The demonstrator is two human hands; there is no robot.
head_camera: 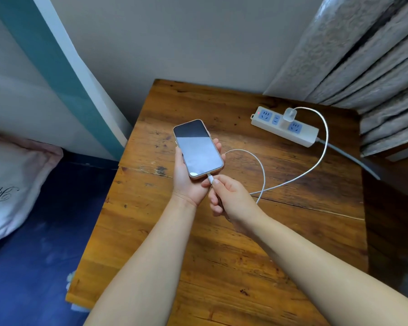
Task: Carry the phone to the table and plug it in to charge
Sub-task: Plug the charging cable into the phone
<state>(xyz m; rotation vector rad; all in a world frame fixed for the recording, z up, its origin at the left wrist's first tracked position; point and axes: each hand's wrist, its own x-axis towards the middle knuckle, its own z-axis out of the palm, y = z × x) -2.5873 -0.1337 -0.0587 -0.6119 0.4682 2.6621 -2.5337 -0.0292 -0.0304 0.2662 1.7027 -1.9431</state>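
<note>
A phone with a dark screen and a pale gold rim lies face up in my left hand, held above the wooden table. My right hand pinches the white plug of the charging cable right at the phone's bottom edge. I cannot tell whether the plug is fully seated. The cable loops across the table to a white charger plugged into a white power strip, whose red light is on.
A grey curtain hangs at the back right, over the table's corner. A bed with a blue sheet and a pink pillow lies to the left. The power strip's grey cord runs off to the right.
</note>
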